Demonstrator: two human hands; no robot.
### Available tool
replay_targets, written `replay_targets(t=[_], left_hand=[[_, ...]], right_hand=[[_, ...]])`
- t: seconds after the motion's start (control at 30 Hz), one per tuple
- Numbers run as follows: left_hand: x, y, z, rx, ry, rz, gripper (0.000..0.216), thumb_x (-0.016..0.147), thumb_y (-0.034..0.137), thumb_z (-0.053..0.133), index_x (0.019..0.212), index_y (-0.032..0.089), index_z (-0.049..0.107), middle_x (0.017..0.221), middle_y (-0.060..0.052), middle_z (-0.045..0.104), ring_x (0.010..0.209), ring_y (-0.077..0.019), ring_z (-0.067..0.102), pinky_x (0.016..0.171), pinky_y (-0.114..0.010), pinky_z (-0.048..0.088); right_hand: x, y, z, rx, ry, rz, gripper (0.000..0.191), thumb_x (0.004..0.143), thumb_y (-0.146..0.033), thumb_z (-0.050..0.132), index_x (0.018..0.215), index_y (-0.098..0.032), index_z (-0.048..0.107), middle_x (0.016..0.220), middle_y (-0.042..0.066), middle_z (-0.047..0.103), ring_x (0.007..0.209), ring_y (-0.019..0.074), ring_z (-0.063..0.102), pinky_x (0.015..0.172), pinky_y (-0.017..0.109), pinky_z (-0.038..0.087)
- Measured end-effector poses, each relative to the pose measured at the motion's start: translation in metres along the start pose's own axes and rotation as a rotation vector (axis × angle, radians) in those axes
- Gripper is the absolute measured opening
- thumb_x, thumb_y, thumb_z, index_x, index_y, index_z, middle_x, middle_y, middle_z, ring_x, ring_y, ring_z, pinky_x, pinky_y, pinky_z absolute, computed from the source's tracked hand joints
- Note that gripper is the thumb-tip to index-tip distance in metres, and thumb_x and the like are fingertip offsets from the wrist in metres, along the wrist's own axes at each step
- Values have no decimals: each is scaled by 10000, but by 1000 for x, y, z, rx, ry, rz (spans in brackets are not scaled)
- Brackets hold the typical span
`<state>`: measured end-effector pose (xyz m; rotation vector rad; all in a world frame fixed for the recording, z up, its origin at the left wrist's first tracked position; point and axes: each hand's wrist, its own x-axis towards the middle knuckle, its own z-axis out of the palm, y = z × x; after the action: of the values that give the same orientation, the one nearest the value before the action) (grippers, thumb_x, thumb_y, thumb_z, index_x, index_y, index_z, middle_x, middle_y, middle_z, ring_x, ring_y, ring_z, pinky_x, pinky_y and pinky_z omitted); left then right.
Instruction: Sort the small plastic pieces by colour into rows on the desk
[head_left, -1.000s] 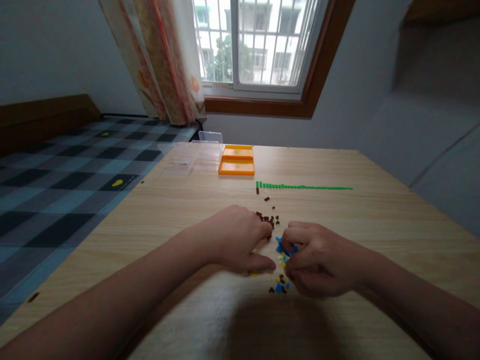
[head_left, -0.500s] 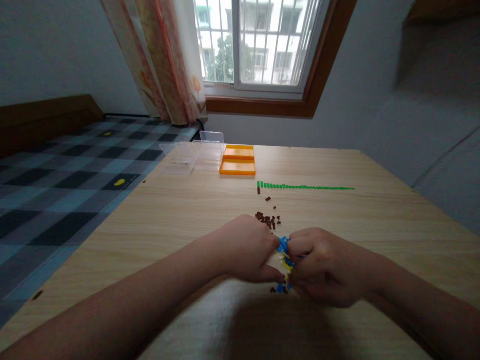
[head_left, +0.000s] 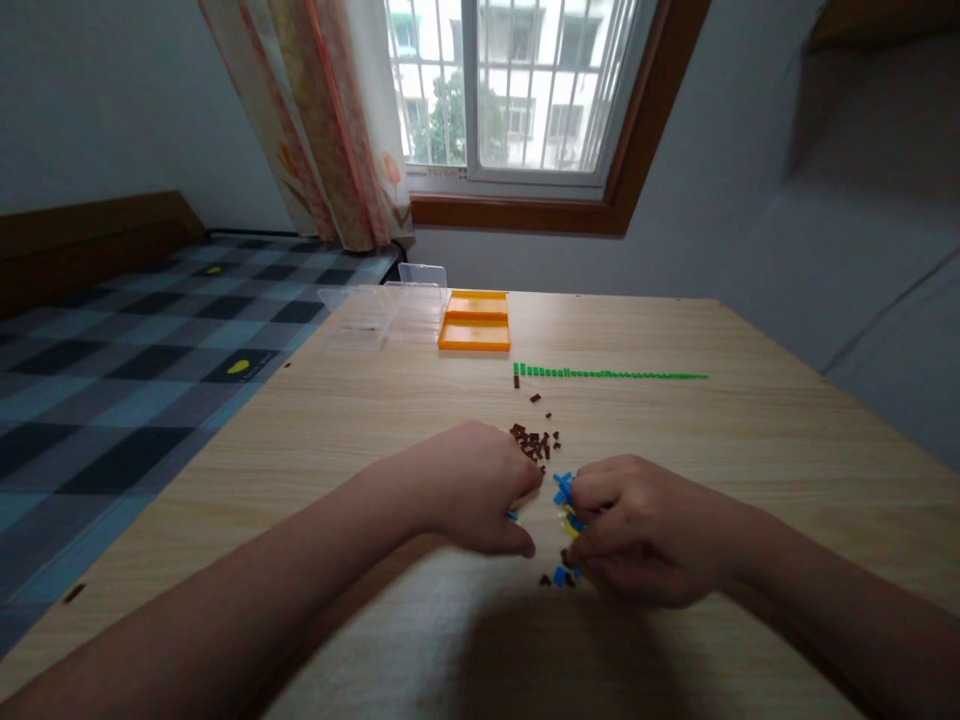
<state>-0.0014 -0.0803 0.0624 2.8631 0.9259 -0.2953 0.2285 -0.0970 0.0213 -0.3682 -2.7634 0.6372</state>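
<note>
The left hand [head_left: 472,490], at the centre of the frame, is now standing apart from the right hand [head_left: 649,530], whereas half a second ago the two were nearly meeting. This is baring more of the mixed pile between them: blue bricks [head_left: 562,489] and yellow pieces [head_left: 572,528] are showing beside the right hand's fingertips, so the colours are apparently being parted. The left thumb and index finger are spreading apart, with a small blue piece [head_left: 513,515] peeking out in their gap; whether hidden fingers are gripping it cannot be told. The right hand is curling its fingers over the pile, hiding whatever it may be holding. Dark brown bricks [head_left: 532,441] are lying just above the left index finger. Right of centre, the row of green bricks [head_left: 577,374] is tapering into a blur.
</note>
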Motion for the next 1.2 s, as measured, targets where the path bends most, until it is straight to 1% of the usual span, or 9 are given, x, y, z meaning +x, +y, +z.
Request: replay_targets(t=[0.17, 0.3, 0.43, 0.6, 0.7, 0.77, 0.97, 1.1, 1.2], left_hand=[[-5, 1, -4, -9, 7, 6, 322, 728, 523, 770, 761, 207, 718, 633, -37, 666, 549, -194, 596, 476, -286, 321], [-5, 7, -6, -20, -36, 13, 379, 748, 578, 746, 760, 200, 727, 625, -46, 673, 528, -194, 577, 477, -293, 342], [-1, 12, -1, -7, -39, 39, 425, 760, 618, 728, 753, 193, 736, 617, -57, 679, 513, -201, 574, 478, -302, 363], [2, 14, 6, -19, -27, 64, 430, 785, 610, 703, 700, 189, 719, 579, -51, 659, 487, -189, 564, 491, -295, 383], [3, 12, 5, -31, -12, 52, 387, 774, 569, 726, 703, 190, 708, 577, -42, 653, 494, -188, 570, 479, -289, 367], [2, 10, 4, -29, -3, 40, 371, 773, 558, 726, 708, 194, 702, 584, -42, 653, 513, -200, 583, 468, -292, 351], [3, 0, 4, -20, 18, -16, 346, 820, 520, 680, 715, 190, 694, 625, -57, 668, 562, -214, 613, 488, -293, 372], [7, -4, 10, -43, 88, -57, 318, 869, 460, 624, 721, 184, 681, 631, -54, 660, 583, -210, 624, 519, -290, 404], [10, -6, 15, -43, 152, -114, 297, 901, 416, 576, 752, 182, 681, 673, -63, 680, 596, -204, 624, 547, -294, 427]], right_hand=[[1, 1, 3, -48, -5, 3, 236, 886, -204, 528, 937, -214, 759, 761, 23, 526, 651, 147, 435, 599, 297, 285], [1, 6, 6, -154, 45, 15, 243, 899, -226, 530, 982, -222, 758, 748, 23, 521, 638, 155, 407, 582, 302, 257], [0, 5, 3, -97, 72, 17, 255, 888, -211, 510, 949, -209, 758, 749, 24, 534, 637, 145, 429, 589, 299, 268], [0, 0, 0, 1, 11, 1, 250, 879, -218, 503, 892, -200, 753, 766, 30, 542, 663, 146, 464, 607, 297, 305], [0, 0, 2, -27, -36, 3, 234, 880, -225, 521, 896, -209, 754, 752, 23, 525, 652, 150, 443, 605, 303, 299], [0, 1, 4, -69, -36, 2, 229, 884, -218, 530, 928, -209, 755, 766, 28, 536, 663, 153, 445, 607, 304, 297], [3, 5, 11, -251, 60, 97, 232, 932, -232, 536, 992, -218, 760, 758, 26, 547, 657, 151, 444, 600, 296, 284], [2, 10, 9, -274, 145, 132, 253, 975, -262, 514, 967, -205, 761, 727, 22, 546, 647, 144, 450, 592, 289, 289], [-1, 15, 1, -254, 254, 137, 256, 977, -246, 510, 950, -179, 756, 684, 20, 536, 638, 144, 462, 583, 285, 295]])
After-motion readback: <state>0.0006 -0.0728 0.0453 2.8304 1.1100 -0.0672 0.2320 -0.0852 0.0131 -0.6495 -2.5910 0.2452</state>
